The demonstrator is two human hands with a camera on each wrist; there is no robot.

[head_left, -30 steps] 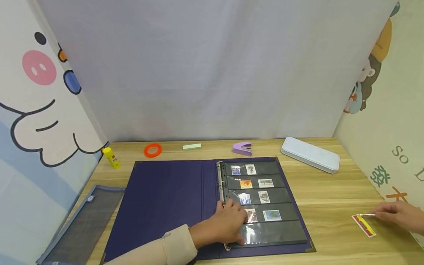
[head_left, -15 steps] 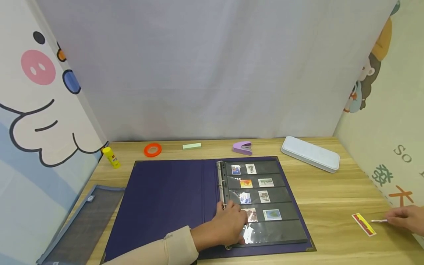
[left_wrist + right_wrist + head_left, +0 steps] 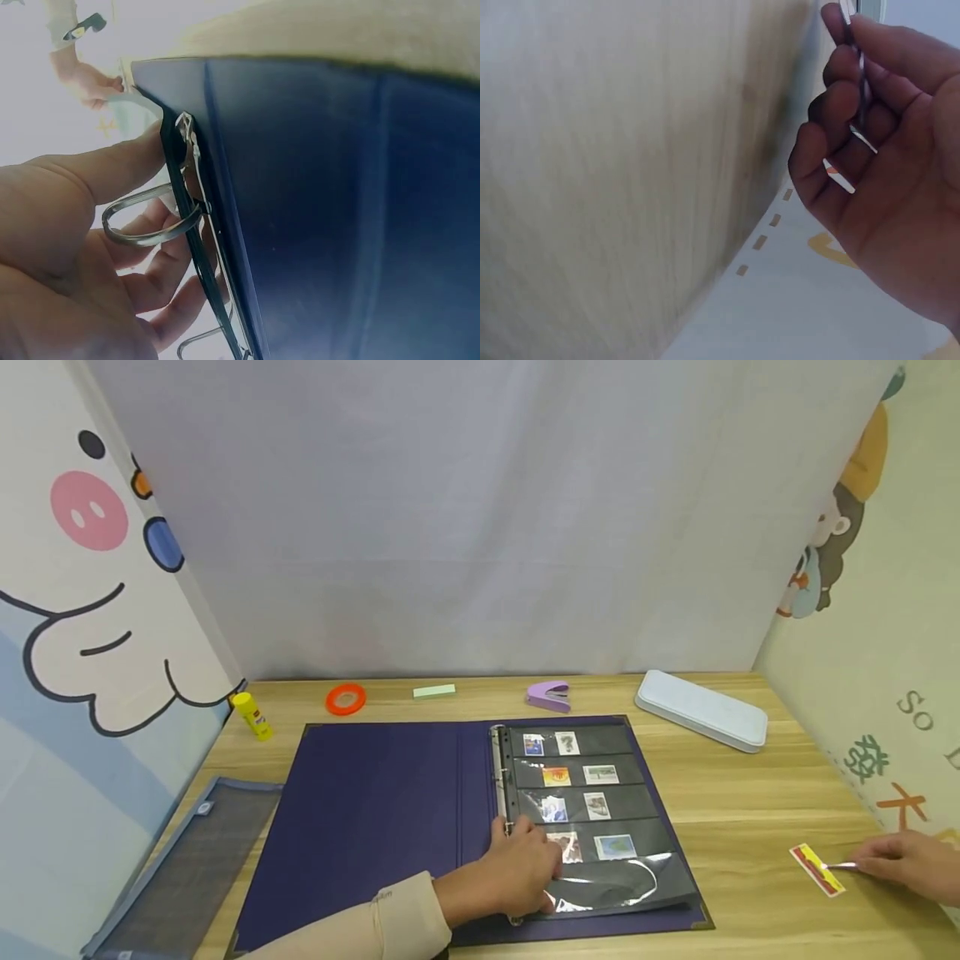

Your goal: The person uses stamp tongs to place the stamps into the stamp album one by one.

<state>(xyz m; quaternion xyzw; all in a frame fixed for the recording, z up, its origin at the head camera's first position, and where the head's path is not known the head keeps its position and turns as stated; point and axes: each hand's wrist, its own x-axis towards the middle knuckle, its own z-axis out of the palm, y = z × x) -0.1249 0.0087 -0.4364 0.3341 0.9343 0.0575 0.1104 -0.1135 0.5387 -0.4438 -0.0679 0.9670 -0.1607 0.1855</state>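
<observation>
A dark blue ring binder (image 3: 382, 802) lies open in the head view, its right side bearing a black stamp page (image 3: 637, 889) with rows of stamps in clear pockets. My left hand (image 3: 517, 870) grips the page's lower left part beside the rings. In the left wrist view its thumb (image 3: 131, 169) is against the page edge and the fingers curl near a metal ring (image 3: 150, 225). At the far right my right hand (image 3: 911, 862) pinches slim tweezers (image 3: 842, 866) between thumb and fingers. Their tips overlap a red-and-yellow stamp (image 3: 816, 870) on the table.
Along the back stand a glue stick (image 3: 252, 717), red tape roll (image 3: 346, 699), pale green block (image 3: 433, 691), purple stapler (image 3: 549, 695) and light blue case (image 3: 701, 710). A grey mesh pouch (image 3: 195, 868) lies left. A printed wall (image 3: 892, 718) borders the right.
The bottom pocket of the stamp page now bulges and its right part lifts. The tweezers backed off from the stamp, then returned over it, and the stamp shifted slightly left. The left hand barely moved.
</observation>
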